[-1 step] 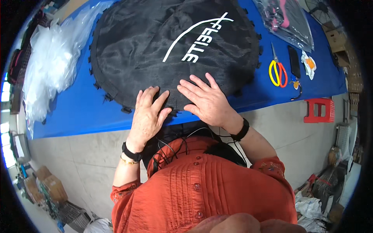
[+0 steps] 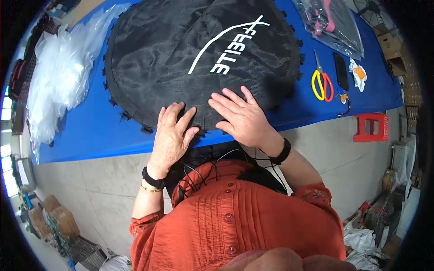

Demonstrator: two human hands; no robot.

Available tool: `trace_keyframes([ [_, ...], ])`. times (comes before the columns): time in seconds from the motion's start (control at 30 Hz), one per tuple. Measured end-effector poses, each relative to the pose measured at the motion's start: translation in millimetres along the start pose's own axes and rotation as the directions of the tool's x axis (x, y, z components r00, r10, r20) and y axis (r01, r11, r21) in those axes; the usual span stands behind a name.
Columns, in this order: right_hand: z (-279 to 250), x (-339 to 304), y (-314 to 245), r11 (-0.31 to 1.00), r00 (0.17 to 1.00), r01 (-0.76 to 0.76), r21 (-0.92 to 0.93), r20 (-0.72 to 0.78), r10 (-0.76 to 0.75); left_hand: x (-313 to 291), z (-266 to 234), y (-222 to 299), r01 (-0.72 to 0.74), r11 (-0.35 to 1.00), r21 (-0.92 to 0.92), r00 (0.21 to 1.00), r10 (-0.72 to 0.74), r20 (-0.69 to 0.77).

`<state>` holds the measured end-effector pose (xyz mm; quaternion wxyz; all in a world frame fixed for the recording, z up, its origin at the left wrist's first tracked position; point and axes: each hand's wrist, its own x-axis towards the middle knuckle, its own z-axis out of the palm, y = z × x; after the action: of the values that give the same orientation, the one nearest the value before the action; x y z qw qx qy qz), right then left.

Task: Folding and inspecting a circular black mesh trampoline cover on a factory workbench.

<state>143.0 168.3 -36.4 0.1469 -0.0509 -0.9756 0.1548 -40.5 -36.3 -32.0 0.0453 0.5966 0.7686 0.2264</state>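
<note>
A large round black mesh mat [image 2: 153, 72] lies on the blue-covered table [image 2: 86, 131], its far edge cut off by the top of the view. White lettering and a curved white line mark its right half, and small black tabs line its rim. My left hand [image 2: 172, 133] rests on the near edge, fingers stretched out and thumb apart. To its right, my right hand [image 2: 242, 117] lies flat on the mat with its fingers spread. Neither hand grips anything. The mesh looks slightly wrinkled.
Crumpled clear plastic bags [image 2: 63, 77] cover the table's left end. To the right lie scissors [image 2: 322, 86] with yellow and red handles, a black phone [image 2: 341, 72], keys [image 2: 344, 98], an orange item on a white wrapper [image 2: 359, 74] and a bagged pink-and-black item [image 2: 332, 27]. A red stool [image 2: 371, 127] stands beyond the near edge.
My right hand has shifted very slightly to the right on the mat. My left hand and the mat stay practically where they were.
</note>
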Motion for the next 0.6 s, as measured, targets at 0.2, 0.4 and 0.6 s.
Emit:
trace_keyframes([
  [0.2,-20.7,-24.5,46.1,0.957,0.974,-0.222,-0.188,-0.088,0.208,3.2,-0.5,0.9,-0.001,1.0,0.015,1.0,0.001,0.0],
  [0.4,-22.2,-39.8,97.1,0.837,0.899,-0.431,-0.338,-0.237,0.367,5.5,-0.2,-0.1,0.0,1.0,0.018,1.0,0.0,-0.001],
  [0.6,-22.9,-40.7,96.8,0.821,0.888,-0.456,-0.344,-0.243,0.391,6.0,3.1,-1.1,0.0,1.0,0.022,1.0,0.001,-0.006],
])
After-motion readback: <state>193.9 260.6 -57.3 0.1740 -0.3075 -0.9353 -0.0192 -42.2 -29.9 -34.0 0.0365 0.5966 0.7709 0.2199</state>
